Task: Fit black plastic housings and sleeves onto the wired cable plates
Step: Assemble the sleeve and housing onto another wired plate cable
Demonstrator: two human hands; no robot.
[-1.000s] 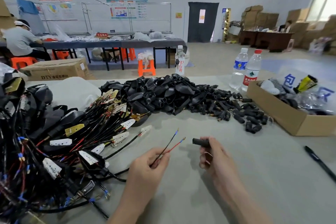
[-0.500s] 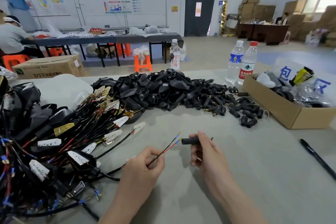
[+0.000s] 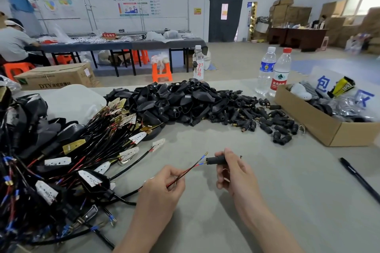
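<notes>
My left hand (image 3: 164,185) pinches a thin cable with a red and a black wire (image 3: 190,168), whose tips carry small blue and brass terminals. My right hand (image 3: 232,170) grips a short black sleeve (image 3: 214,160) between thumb and fingers, its open end facing left. One wire tip sits right at the sleeve's mouth; the other sticks up beside it. A tangle of wired cable plates (image 3: 67,160) lies at the left. A heap of black housings (image 3: 176,100) and small sleeves (image 3: 267,119) lies behind.
A cardboard box (image 3: 329,131) with bags stands at the right. Two water bottles (image 3: 275,72) and a third bottle (image 3: 198,63) stand at the table's far edge. A black pen (image 3: 359,178) lies at the right. A person sits at a far table, left.
My hands have drawn together: the wire tips, first well left of the sleeve, now reach its open end. The camera has shifted slightly.
</notes>
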